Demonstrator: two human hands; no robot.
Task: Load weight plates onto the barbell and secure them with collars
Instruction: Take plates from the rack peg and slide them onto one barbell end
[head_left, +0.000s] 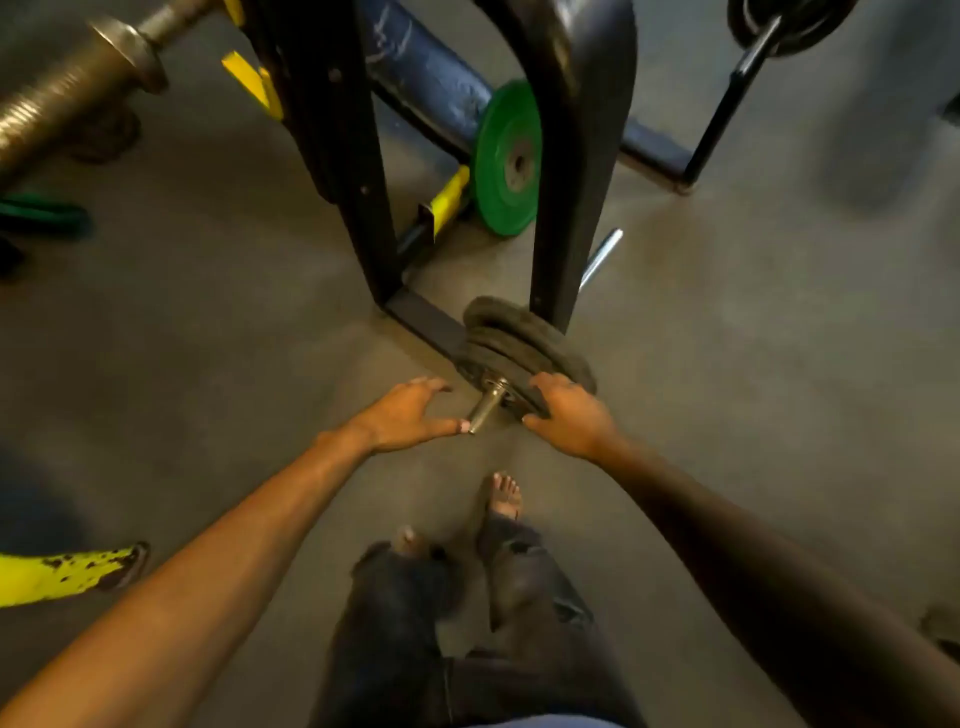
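Whole shot's pretty soft, so I can't count the stack of dark round iron weight plates (519, 338) for sure. Its far side sits behind the black steel rack upright (571, 156), and the right hand (569, 415) gripping the nearest rim covers part of that. The plates swallow the short grey steel bar (485, 402) past its tip. The green round bumper plate (498, 135) loses its right edge behind the same upright. The rusty threaded bar (67, 98) runs off the left edge, the chipped yellow piece (57, 574) too.
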